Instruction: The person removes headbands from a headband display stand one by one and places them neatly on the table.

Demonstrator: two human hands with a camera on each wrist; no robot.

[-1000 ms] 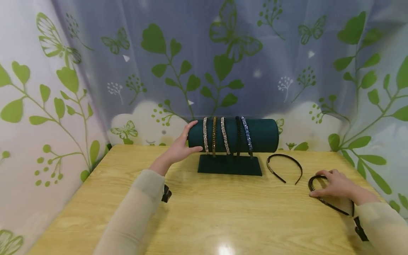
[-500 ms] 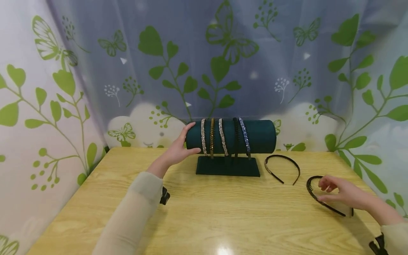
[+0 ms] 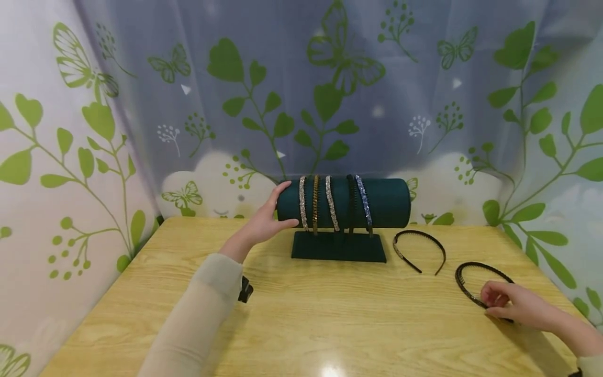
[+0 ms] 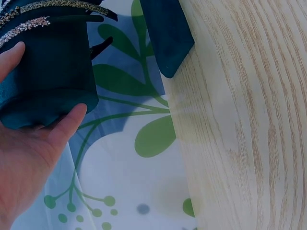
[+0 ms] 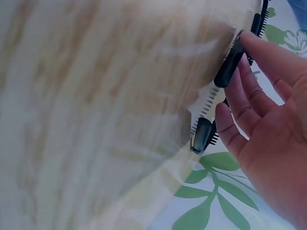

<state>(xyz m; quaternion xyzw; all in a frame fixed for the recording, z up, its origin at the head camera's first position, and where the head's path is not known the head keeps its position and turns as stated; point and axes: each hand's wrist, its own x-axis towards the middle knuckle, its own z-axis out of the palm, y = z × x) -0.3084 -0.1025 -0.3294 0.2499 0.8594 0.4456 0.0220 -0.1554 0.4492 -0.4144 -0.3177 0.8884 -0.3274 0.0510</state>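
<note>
My left hand (image 3: 264,224) grips the left end of a dark green headband display stand (image 3: 390,204), fingers behind the padded roll and thumb in front. Around the roll sit several headbands, among them a silver glittery one (image 3: 303,204), a gold one (image 3: 315,204) and a blue one (image 3: 364,201). At the table's right, my right hand (image 3: 525,309) pinches one arm of a black toothed headband (image 3: 459,278) near its tip. In the right wrist view, the arm's dark end (image 5: 229,66) shows at the thumb and fingertips.
Another black headband (image 3: 398,249) with a gold patch lies between the stand and my right hand. The wooden table (image 3: 330,309) backs onto a leaf-and-butterfly patterned curtain (image 3: 282,78). The stand's flat base (image 3: 339,247) rests near the table's back edge.
My right hand has let go of the rounded top of the black headband, drawn back, and moved down to the arm near its tips. My left hand stays on the stand.
</note>
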